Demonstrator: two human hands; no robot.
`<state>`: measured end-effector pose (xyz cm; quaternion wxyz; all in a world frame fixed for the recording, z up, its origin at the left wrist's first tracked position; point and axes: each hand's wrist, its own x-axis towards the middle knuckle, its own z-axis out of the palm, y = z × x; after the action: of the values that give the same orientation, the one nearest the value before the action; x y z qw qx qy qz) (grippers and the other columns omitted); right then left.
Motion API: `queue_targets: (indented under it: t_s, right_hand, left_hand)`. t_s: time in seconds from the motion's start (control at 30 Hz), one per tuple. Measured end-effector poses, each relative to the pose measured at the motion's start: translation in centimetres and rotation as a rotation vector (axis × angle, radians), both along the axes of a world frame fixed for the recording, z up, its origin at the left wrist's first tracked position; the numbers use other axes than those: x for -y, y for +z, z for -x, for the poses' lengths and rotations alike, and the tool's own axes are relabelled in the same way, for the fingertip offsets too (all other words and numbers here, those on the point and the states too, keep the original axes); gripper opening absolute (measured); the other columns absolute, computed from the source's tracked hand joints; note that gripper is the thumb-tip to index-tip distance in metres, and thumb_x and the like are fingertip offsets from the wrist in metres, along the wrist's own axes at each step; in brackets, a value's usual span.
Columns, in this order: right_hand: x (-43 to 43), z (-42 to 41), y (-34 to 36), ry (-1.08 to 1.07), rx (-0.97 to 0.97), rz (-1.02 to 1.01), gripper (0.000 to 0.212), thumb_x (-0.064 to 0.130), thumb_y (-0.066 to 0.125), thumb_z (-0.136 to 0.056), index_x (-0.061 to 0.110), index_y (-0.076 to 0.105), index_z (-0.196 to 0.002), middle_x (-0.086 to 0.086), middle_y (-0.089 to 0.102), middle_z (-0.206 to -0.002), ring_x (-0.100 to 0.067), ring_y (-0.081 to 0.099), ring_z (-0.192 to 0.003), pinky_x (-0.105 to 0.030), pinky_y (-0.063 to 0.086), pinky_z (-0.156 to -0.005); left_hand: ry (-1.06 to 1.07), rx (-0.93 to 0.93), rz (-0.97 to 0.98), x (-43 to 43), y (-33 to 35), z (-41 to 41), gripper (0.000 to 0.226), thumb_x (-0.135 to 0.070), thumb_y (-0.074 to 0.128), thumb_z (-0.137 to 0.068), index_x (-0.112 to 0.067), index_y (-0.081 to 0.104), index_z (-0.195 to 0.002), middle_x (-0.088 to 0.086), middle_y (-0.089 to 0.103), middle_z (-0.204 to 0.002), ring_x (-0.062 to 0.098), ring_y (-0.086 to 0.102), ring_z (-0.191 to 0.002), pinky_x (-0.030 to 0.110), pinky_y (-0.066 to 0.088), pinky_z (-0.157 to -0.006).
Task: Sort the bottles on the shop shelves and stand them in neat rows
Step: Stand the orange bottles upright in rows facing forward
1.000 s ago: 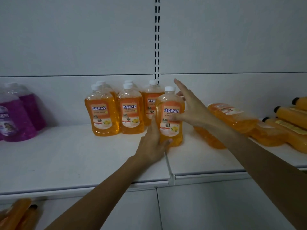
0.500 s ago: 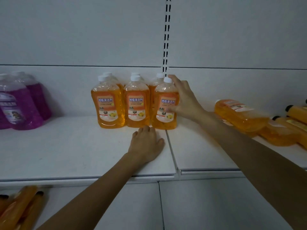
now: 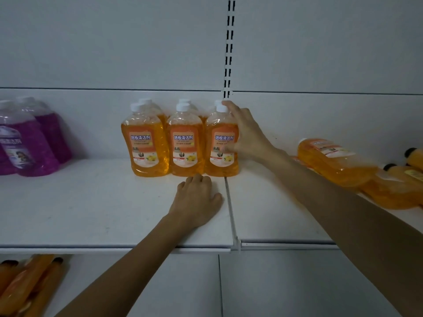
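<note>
Three orange cleaner bottles with white caps stand side by side in a front row: left (image 3: 145, 143), middle (image 3: 185, 143) and right (image 3: 223, 143). More of the same stand behind them, with only their caps and shoulders showing. My right hand (image 3: 248, 136) holds the right front bottle from its right side, thumb across the label and index finger up by the cap. My left hand (image 3: 196, 197) rests palm down on the white shelf (image 3: 91, 202), holding nothing, its fingertips just in front of the row.
Several orange bottles (image 3: 332, 161) lie on their sides at the right, with black-capped ones (image 3: 414, 156) beyond. Purple bottles (image 3: 29, 143) stand at the left. Orange black-capped bottles (image 3: 23, 287) lie on the lower shelf. A slotted upright (image 3: 229, 42) runs up the back wall.
The right front bottle went back into line with the other two. My left hand let go of it and came down onto the shelf, while my right hand closed on its side.
</note>
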<state>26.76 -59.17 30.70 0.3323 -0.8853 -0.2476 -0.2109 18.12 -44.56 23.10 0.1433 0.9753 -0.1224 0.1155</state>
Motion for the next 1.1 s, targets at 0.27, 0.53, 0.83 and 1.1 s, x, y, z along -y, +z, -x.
queue_targets:
  t_s: [0.27, 0.53, 0.83, 1.1]
  right_hand:
    - [5.0, 0.4, 2.0, -0.010, 0.008, 0.185, 0.103, 0.029, 0.074, -0.079, 0.027, 0.002, -0.151, -0.012, 0.021, -0.152, -0.027, 0.022, -0.139, -0.037, 0.024, -0.111]
    - [19.1, 0.7, 2.6, -0.348, -0.194, 0.157, 0.060, 0.042, 0.060, -0.089, 0.020, 0.038, -0.140, -0.009, 0.041, -0.145, -0.028, 0.045, -0.127, -0.035, 0.042, -0.095]
    - [21.9, 1.4, 0.5, -0.264, -0.583, -0.024, 0.053, 0.056, 0.053, -0.087, 0.014, 0.061, -0.117, -0.010, 0.065, -0.109, -0.027, 0.064, -0.093, -0.037, 0.053, -0.085]
    - [20.0, 1.3, 2.5, -0.137, -0.417, -0.162, 0.053, 0.041, 0.063, -0.086, 0.020, 0.041, -0.129, 0.000, 0.054, -0.115, -0.015, 0.060, -0.087, -0.021, 0.050, -0.064]
  left_hand:
    - [-0.148, 0.108, 0.126, 4.0, 1.3, 0.8, 0.035, -0.032, 0.053, -0.092, -0.017, 0.053, -0.124, 0.000, 0.052, -0.132, 0.019, 0.047, -0.118, 0.027, 0.038, -0.096]
    - [-0.229, -0.102, 0.416, 15.9, 3.8, 0.0, 0.043, -0.044, 0.042, -0.095, -0.014, 0.053, -0.124, 0.003, 0.056, -0.121, 0.017, 0.053, -0.105, 0.026, 0.044, -0.083]
    - [-0.086, -0.146, 0.309, 20.7, 3.1, -0.8, 0.086, -0.075, 0.017, -0.068, -0.028, 0.041, -0.136, 0.000, 0.030, -0.148, 0.027, 0.019, -0.133, 0.049, 0.019, -0.107]
    - [-0.110, -0.282, 0.757, 20.9, 3.9, -0.3, 0.069, -0.071, 0.029, -0.083, -0.035, 0.029, -0.142, -0.002, 0.035, -0.146, 0.025, 0.030, -0.136, 0.049, 0.027, -0.112]
